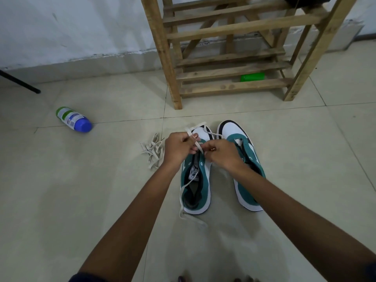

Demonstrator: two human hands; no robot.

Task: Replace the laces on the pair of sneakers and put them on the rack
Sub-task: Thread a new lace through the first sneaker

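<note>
Sneakers (195,180) lie toes toward 12 o'clock; I see left hand (179,148) and right hand (221,152) pinching the lace (198,144).

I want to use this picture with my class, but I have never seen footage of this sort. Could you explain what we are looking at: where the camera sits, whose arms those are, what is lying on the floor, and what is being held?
There is no machine here. The one picture comes from a camera worn on a person's head, looking forward and down, so the two bare arms are the wearer's own.

On the tiled floor stand two green and white sneakers side by side. The left hand and the right hand meet over the left sneaker, both pinching a pale lace that is partly threaded through it; its loose end trails past the heel. The right sneaker shows no lace.

Left of the shoes lies a heap of loose laces. Farther left a bottle with a blue cap lies on its side. Behind stands a wooden rack, with something green under its lowest slats.
</note>
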